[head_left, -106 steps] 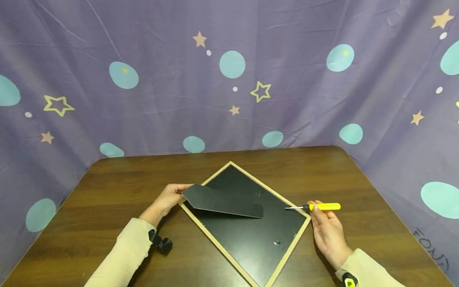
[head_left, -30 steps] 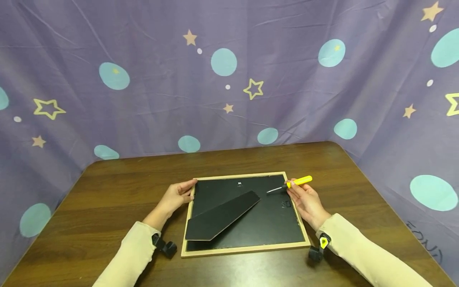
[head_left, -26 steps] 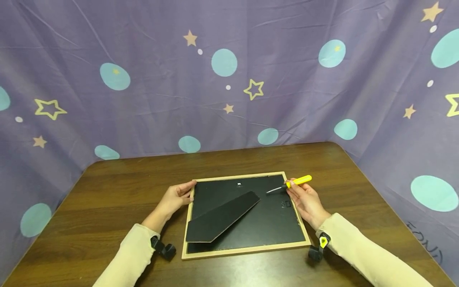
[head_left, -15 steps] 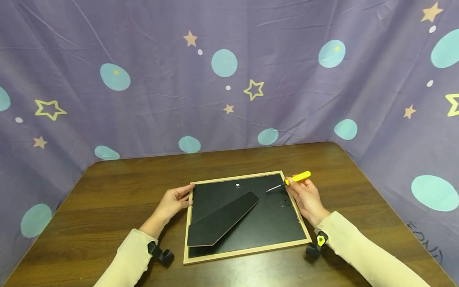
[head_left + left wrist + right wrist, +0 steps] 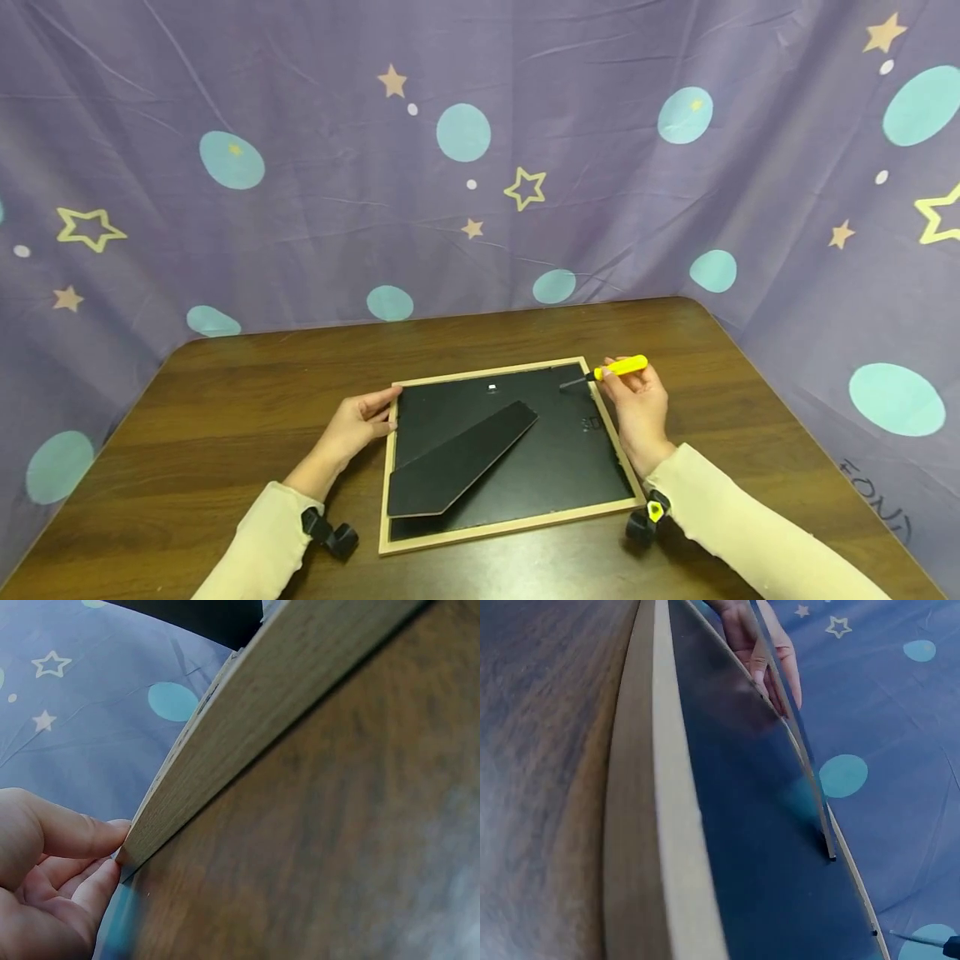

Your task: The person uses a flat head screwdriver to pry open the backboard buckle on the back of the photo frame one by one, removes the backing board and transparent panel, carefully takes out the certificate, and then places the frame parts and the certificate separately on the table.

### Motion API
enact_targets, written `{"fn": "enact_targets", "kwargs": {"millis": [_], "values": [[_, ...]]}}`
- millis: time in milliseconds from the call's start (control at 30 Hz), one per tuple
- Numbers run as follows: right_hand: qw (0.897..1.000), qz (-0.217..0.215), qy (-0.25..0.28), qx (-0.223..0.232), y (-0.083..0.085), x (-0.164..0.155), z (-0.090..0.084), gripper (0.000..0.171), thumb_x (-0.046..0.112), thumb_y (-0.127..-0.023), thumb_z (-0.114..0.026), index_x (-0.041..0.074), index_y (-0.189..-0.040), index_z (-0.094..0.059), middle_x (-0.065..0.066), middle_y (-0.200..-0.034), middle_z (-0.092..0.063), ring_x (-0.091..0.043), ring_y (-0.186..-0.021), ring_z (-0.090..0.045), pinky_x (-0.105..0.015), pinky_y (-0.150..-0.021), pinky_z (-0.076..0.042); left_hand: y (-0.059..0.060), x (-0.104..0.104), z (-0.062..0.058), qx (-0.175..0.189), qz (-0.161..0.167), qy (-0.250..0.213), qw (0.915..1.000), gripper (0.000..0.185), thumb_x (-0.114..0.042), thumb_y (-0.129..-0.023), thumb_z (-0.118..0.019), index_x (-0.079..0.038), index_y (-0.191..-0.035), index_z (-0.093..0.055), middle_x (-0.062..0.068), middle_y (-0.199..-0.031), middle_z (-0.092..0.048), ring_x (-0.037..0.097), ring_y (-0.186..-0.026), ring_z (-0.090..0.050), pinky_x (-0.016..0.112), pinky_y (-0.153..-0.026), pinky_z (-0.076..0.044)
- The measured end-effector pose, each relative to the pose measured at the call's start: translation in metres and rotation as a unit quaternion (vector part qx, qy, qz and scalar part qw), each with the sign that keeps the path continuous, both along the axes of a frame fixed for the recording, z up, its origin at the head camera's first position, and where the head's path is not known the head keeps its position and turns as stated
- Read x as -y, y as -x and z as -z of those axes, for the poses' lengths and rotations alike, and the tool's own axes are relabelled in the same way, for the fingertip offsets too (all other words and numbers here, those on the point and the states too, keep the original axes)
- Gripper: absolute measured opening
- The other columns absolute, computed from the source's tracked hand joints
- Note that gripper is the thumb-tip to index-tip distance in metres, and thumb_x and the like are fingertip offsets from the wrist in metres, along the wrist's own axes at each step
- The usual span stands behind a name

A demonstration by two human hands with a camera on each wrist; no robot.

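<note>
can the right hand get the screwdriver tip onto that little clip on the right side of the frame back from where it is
Probably yes. The right hand holds the yellow screwdriver with its tip already over the black backing, and nothing lies between it and the clip. The folded stand sits further left.

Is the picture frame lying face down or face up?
Face down: the picture frame lies flat on the table, black backing and easel stand upward.

Black backing [image 5: 525, 467] in pale wood picture frame [image 5: 495, 533]; black stand flap [image 5: 457, 458]. Yellow-handled screwdriver [image 5: 618, 367]. Dark brown wood-grain table [image 5: 225, 400]. Purple backdrop cloth [image 5: 337, 183] patterned with teal dots, tan stars. Cream sleeves [image 5: 255, 558].
</note>
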State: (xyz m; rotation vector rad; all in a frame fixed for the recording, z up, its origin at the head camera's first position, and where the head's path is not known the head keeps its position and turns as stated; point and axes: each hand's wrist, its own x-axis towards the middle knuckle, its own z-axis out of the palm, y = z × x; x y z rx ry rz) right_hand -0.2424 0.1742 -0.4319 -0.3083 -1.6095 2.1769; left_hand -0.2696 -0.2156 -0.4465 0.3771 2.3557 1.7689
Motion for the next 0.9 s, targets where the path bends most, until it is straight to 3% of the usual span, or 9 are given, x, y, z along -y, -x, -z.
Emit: {"fn": "enact_targets", "kwargs": {"millis": [200,400,567,700,900], "values": [[1.0,0.017,-0.016,0.0,0.0,0.001,0.005,0.023,-0.007,-0.087,-0.06,-0.009,-0.109,-0.055,0.012,-0.086,-0.068,-0.002,-0.084,-0.064,-0.017,-0.077,-0.054,-0.001,0.0,0.0,0.0,-0.002,-0.003,1.0,0.057,0.018,-0.08,-0.058,0.013,-0.134,-0.042,0.026,-0.142,-0.037,0.037,-0.134,-0.031,0.032,-0.102,-0.039],[0.997,0.029,-0.071,0.018,-0.005,-0.003,0.012,0.03,-0.005,-0.082,-0.067,-0.016,-0.108,-0.057,0.011,-0.084,-0.069,-0.002,-0.079,-0.063,-0.013,-0.073,-0.052,-0.001,0.0,0.0,-0.002,-0.002,-0.006,1.0,0.057,0.018,-0.079,-0.059,0.013,-0.134,-0.042,0.026,-0.142,-0.037,0.037,-0.134,-0.031,0.032,-0.102,-0.039],[0.991,0.025,-0.118,0.052,-0.007,-0.004,0.015,0.029,-0.002,-0.08,-0.071,-0.012,-0.105,-0.06,0.015,-0.08,-0.067,-0.002,-0.077,-0.062,-0.012,-0.07,-0.052,-0.001,0.0,0.001,-0.001,-0.003,-0.001,1.0,0.058,0.017,-0.079,-0.059,0.012,-0.134,-0.042,0.026,-0.143,-0.037,0.037,-0.134,-0.031,0.029,-0.101,-0.04],[0.985,0.022,-0.151,0.083,-0.009,-0.002,0.016,0.026,0.0,-0.078,-0.073,-0.011,-0.1,-0.062,0.01,-0.077,-0.064,-0.001,-0.07,-0.059,-0.011,-0.065,-0.051,0.001,0.001,0.001,0.001,0.0,-0.003,1.0,0.058,0.018,-0.079,-0.059,0.011,-0.135,-0.042,0.025,-0.143,-0.036,0.037,-0.134,-0.031,0.027,-0.1,-0.041],[0.989,0.018,-0.122,0.083,-0.01,0.002,0.02,0.024,-0.005,-0.078,-0.072,-0.014,-0.096,-0.059,0.001,-0.077,-0.063,0.0,-0.066,-0.06,-0.013,-0.065,-0.054,0.005,0.0,0.004,0.0,0.014,-0.005,0.9999,0.059,0.017,-0.08,-0.057,0.01,-0.136,-0.041,0.024,-0.145,-0.035,0.036,-0.136,-0.029,0.028,-0.102,-0.039]]}}
